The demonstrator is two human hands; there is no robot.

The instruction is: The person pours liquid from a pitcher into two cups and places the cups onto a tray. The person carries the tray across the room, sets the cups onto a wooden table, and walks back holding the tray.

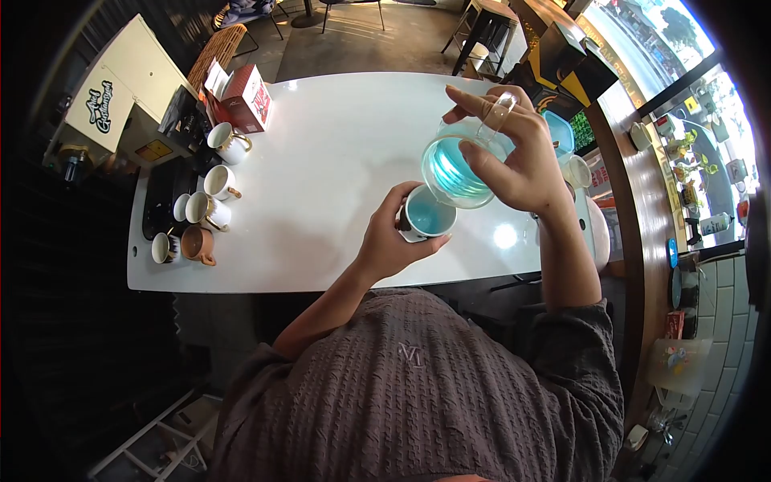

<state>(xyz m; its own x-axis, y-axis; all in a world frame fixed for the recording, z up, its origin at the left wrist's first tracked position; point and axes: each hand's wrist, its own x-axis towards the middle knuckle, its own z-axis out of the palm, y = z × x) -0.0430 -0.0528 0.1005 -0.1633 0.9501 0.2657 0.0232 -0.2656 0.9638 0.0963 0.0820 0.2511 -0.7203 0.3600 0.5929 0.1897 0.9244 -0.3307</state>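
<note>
My right hand (pixel 522 153) grips a clear glass pitcher (pixel 459 178) by its handle, the fingers closed at the top. Blue liquid lies in the pitcher, which tilts toward the left with its rim over or beside a cup. That white cup (pixel 428 213) is in my left hand (pixel 388 239), with the fingers and thumb wrapped round its sides. Blue liquid shows inside the cup. Whether a stream runs between the two cannot be made out. Both vessels are held above the white table (pixel 337 136).
Several white mugs (pixel 218 183) and a brown mug (pixel 197 243) stand at the table's left edge, near a black tray (pixel 163 193). A red and white box (pixel 246 98) is at the back left. More containers (pixel 575 171) stand at the right, beside a wooden counter (pixel 642 201).
</note>
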